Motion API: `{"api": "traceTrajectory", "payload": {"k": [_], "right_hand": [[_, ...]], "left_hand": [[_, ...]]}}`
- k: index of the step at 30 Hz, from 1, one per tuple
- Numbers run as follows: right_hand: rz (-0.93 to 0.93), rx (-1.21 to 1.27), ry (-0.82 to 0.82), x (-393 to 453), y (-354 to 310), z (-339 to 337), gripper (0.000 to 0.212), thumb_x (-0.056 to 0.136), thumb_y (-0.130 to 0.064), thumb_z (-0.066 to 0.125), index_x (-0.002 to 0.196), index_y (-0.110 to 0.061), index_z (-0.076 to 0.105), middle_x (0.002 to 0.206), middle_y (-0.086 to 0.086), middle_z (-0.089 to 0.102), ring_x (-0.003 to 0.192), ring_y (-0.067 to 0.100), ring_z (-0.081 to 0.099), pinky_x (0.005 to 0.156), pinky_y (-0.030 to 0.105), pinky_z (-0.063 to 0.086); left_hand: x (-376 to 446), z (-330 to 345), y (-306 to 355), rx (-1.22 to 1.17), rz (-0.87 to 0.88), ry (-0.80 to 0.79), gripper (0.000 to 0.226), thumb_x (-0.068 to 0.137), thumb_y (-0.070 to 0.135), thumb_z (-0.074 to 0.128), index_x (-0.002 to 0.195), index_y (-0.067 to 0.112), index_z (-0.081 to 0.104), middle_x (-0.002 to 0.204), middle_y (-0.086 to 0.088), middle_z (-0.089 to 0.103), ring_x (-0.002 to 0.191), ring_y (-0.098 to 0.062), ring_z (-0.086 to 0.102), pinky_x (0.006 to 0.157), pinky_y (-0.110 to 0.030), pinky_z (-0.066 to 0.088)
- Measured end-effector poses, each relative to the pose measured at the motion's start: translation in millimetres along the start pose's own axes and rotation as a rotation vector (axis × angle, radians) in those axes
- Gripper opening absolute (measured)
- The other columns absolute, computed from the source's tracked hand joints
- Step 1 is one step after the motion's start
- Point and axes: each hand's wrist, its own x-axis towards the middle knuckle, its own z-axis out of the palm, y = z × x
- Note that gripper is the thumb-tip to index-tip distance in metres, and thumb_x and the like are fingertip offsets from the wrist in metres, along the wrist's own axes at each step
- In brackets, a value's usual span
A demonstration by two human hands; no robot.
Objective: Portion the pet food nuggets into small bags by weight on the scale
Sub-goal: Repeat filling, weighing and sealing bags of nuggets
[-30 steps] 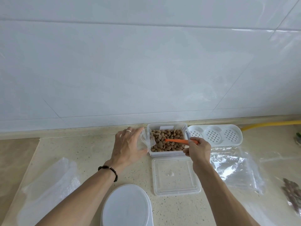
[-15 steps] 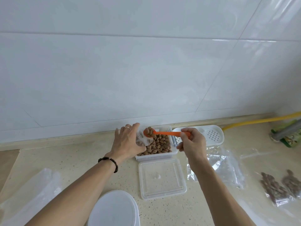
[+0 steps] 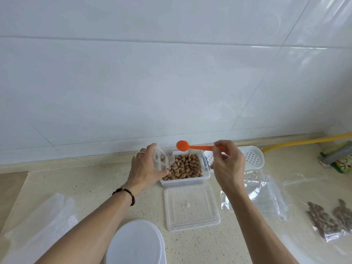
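A clear plastic box (image 3: 206, 173) full of brown nuggets (image 3: 185, 166) stands on the counter near the wall. My left hand (image 3: 146, 168) holds a small clear bag (image 3: 162, 161) open at the box's left edge, with a few nuggets inside it. My right hand (image 3: 227, 164) pinches the handle of an orange spoon (image 3: 192, 146), raised above the box with its bowl turned over. The white scale (image 3: 135, 242) sits near the front edge between my arms.
The box's clear lid (image 3: 191, 206) lies in front of it. Empty clear bags (image 3: 264, 195) lie to the right, with filled nugget bags (image 3: 331, 220) at the far right. A white perforated tray (image 3: 251, 159) stands behind, more plastic (image 3: 38, 231) at left, a yellow hose (image 3: 308, 141) along the wall.
The spoon went from scooping in the box to the bag's mouth, and now is lifted higher with its bowl turned over and no nuggets showing. My left hand kept holding the bag.
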Motion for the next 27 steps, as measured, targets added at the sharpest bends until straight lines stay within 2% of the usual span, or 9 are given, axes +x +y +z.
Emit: {"api": "traceTrajectory", "payload": {"k": [4, 8, 10, 13, 19, 24, 27], "right_hand": [[0.157, -0.193, -0.002, 0, 43, 6, 0.012, 0.095, -0.013, 0.052, 0.095, -0.019, 0.062, 0.088, -0.002, 0.068, 0.059, 0.027, 0.065, 0.062, 0.048, 0.056], [0.16, -0.226, -0.101, -8, 60, 25, 0.014, 0.097, -0.013, 0.048, 0.096, -0.021, 0.059, 0.077, -0.005, 0.064, 0.058, 0.029, 0.065, 0.06, 0.049, 0.056], [0.182, -0.196, -0.171, -11, 60, 35, 0.015, 0.098, -0.012, 0.048, 0.095, -0.022, 0.059, 0.077, -0.004, 0.064, 0.055, 0.027, 0.065, 0.056, 0.044, 0.056], [0.314, -0.106, -0.21, -15, 59, 47, 0.013, 0.099, -0.012, 0.048, 0.099, -0.017, 0.059, 0.082, 0.0, 0.065, 0.047, 0.017, 0.064, 0.045, 0.028, 0.05], [0.619, 0.112, -0.083, -12, 62, 46, 0.017, 0.096, -0.003, 0.047, 0.105, -0.01, 0.06, 0.079, 0.011, 0.066, 0.04, 0.012, 0.058, 0.042, 0.024, 0.046], [0.716, 0.234, -0.001, -11, 62, 32, 0.018, 0.094, 0.001, 0.05, 0.106, -0.005, 0.06, 0.086, 0.012, 0.07, 0.041, 0.013, 0.056, 0.048, 0.027, 0.046], [0.725, 0.291, 0.025, -10, 60, 21, 0.016, 0.094, 0.001, 0.051, 0.105, -0.007, 0.061, 0.088, 0.011, 0.072, 0.043, 0.013, 0.054, 0.052, 0.029, 0.046]], "left_hand": [[-8, -1, -12, 0.133, 0.062, 0.032, 0.09, 0.065, 0.042, 0.08, 0.139, 0.024, 0.033, 0.122, -0.004, 0.052, 0.116, -0.023, 0.047, 0.105, -0.042, 0.032], [-11, 4, -24, 0.195, 0.12, 0.029, 0.089, 0.062, 0.05, 0.073, 0.135, 0.029, 0.028, 0.119, -0.002, 0.056, 0.115, -0.023, 0.05, 0.105, -0.044, 0.031], [-11, 5, -25, 0.198, 0.117, 0.032, 0.089, 0.062, 0.051, 0.072, 0.136, 0.031, 0.027, 0.12, -0.001, 0.056, 0.115, -0.023, 0.05, 0.106, -0.047, 0.03], [-12, 5, -25, 0.235, 0.101, 0.024, 0.091, 0.067, 0.051, 0.074, 0.141, 0.03, 0.026, 0.128, 0.0, 0.054, 0.121, -0.023, 0.047, 0.11, -0.049, 0.025], [-13, 2, -20, 0.276, 0.077, 0.016, 0.092, 0.067, 0.052, 0.074, 0.143, 0.028, 0.027, 0.13, -0.002, 0.052, 0.126, -0.022, 0.045, 0.115, -0.052, 0.017], [-10, -1, -15, 0.339, 0.06, 0.005, 0.092, 0.069, 0.051, 0.072, 0.145, 0.029, 0.025, 0.134, -0.002, 0.048, 0.13, -0.022, 0.041, 0.117, -0.052, 0.01], [-7, -5, -6, 0.392, 0.066, -0.005, 0.088, 0.069, 0.049, 0.073, 0.142, 0.028, 0.027, 0.129, -0.004, 0.05, 0.127, -0.023, 0.043, 0.114, -0.053, 0.013]]}}
